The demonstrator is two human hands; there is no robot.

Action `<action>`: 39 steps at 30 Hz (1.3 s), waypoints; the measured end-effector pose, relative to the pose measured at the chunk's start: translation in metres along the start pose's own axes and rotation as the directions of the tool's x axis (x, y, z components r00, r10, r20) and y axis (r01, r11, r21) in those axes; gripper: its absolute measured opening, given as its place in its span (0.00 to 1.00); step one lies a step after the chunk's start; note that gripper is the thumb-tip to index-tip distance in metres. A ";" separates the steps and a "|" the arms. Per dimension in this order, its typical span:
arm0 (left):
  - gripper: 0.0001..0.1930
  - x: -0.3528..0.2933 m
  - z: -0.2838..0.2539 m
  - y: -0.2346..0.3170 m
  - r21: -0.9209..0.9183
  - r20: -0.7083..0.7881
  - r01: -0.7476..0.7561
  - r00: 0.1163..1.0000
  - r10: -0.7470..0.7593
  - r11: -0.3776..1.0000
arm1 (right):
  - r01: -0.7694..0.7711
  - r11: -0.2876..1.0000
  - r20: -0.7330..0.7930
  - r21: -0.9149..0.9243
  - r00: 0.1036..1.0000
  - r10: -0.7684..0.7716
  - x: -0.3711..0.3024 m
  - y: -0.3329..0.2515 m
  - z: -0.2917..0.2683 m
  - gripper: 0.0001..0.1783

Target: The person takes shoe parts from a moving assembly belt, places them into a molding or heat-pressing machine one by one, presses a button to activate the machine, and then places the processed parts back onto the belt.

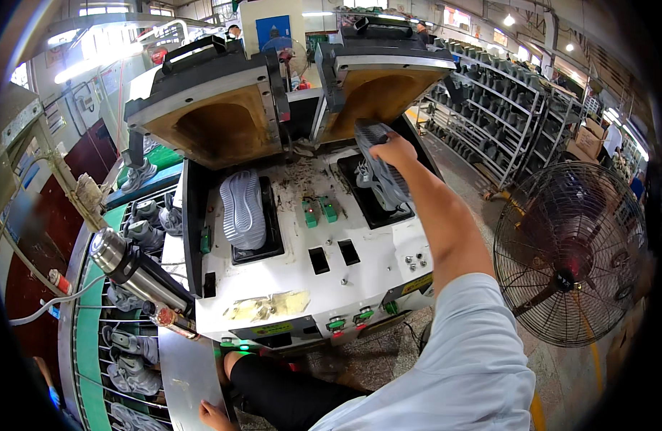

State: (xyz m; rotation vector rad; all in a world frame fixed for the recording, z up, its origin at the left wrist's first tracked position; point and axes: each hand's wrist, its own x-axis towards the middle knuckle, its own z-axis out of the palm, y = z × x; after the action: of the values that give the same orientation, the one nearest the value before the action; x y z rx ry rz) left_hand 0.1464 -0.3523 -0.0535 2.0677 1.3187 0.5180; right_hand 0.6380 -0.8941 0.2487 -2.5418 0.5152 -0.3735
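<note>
head | right hand clenched on grey shoe held over right press bay | left hand low by machine edge, grip cannot be told | shoe judged light, soft upper, best held at heel

Grey shoe over the right press station

A grey knit shoe with a ridged sole was tilted toe-up, sole facing outward, lifted above the black recess of the right station, under the raised mould lid.
</note>
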 end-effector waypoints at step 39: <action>0.14 -0.170 0.188 0.189 -0.600 0.776 -0.283 0.023 0.630 0.748 | -0.076 0.602 -0.141 0.795 0.942 0.305 -0.283 0.393 0.191 0.16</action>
State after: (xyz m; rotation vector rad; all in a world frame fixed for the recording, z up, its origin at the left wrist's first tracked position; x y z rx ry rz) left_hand 0.3156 -0.6191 -0.0605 1.8509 -0.2939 -0.4103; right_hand 0.3424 -1.0032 -0.1654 -1.5594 0.5592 -0.6896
